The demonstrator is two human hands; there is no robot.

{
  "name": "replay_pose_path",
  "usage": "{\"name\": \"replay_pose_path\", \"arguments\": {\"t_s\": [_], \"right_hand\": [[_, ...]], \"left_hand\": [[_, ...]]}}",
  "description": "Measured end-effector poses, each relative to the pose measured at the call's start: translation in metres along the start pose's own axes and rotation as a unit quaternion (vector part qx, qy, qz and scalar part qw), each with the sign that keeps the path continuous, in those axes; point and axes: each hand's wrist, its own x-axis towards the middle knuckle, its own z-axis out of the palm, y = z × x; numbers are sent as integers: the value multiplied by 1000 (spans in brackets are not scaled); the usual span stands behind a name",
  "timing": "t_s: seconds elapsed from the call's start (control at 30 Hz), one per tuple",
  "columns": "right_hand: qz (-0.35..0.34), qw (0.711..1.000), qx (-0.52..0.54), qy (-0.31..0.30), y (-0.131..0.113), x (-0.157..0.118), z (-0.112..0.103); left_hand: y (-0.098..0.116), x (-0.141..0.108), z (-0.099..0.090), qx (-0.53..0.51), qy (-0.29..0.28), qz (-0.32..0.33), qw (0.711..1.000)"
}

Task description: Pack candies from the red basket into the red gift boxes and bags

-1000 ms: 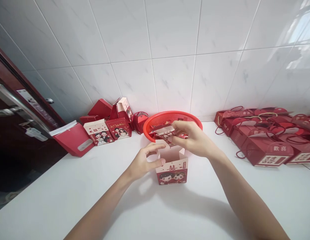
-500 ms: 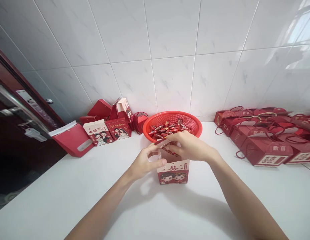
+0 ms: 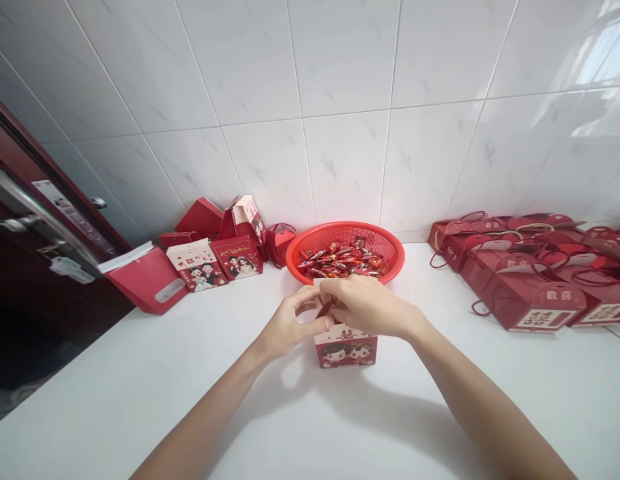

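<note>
An upright gift box (image 3: 347, 353), red and cream with two cartoon faces on its front, stands on the white table in front of me. My left hand (image 3: 296, 321) grips its upper left edge, with the thumb toward the front. Over the top, my right hand (image 3: 367, 303) is bent with its fingers on a small dark red flap (image 3: 326, 309) at the upper left of the box. The box's opening is mostly hidden under the right hand. Just behind the hands sits a red plastic basket (image 3: 396, 250) holding several red-wrapped candies (image 3: 340, 260).
Several red boxes with cord handles (image 3: 535, 300) are grouped at the right. To the left, more gift boxes (image 3: 240, 257) stand by the tiled wall, near a red box with a clear window (image 3: 157, 280). A dark door with keys (image 3: 70, 269) borders the table's left.
My right hand has shifted down and toward me, over the box top, and the flap is lower between my fingers. My left hand stays nearly where it was.
</note>
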Motion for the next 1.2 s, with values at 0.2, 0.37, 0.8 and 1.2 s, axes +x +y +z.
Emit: {"name": "replay_pose_path", "arguments": {"t_s": [0.2,0.37,0.8,1.2], "right_hand": [[78,989,-94,80,1,4,4],[26,998,-58,6,-2,7,8],[42,988,56,134,28,-25,-45],[31,999,-7,37,24,-20,-40]], "left_hand": [[0,-1,1,-5,9,1,1000],[-3,-1,0,-7,8,6,1000],[-15,-4,13,135,120,129,975],[-9,0,7,242,143,199,939]]}}
